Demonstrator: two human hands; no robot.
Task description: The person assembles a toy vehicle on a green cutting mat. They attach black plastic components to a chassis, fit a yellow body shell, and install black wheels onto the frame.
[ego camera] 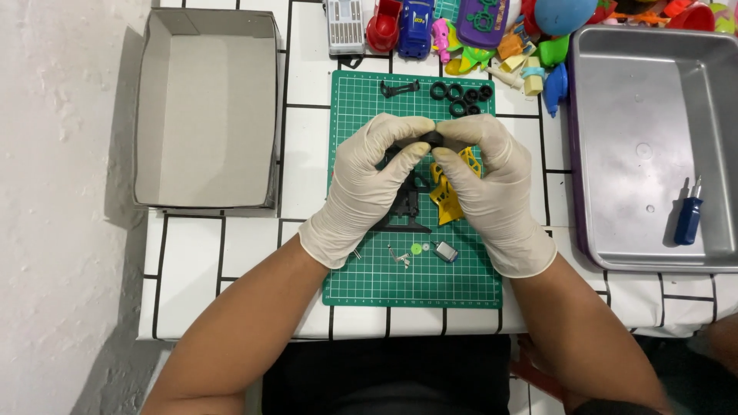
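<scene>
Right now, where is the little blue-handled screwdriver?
In the head view, the small blue-handled screwdriver lies inside the grey metal tray on the person's right, near its lower right corner, well right of the green cutting mat.

A single head-worn camera looks almost straight down from close above a table (231,253), centred on a green cutting mat (415,269), with the person's forearms entering from the bottom edge.

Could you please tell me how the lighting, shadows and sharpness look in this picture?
Head view: even, soft light; sharp on the left hand, right hand and green cutting mat; mild sheen inside the metal tray; a soft shadow beside the cardboard box.
</scene>
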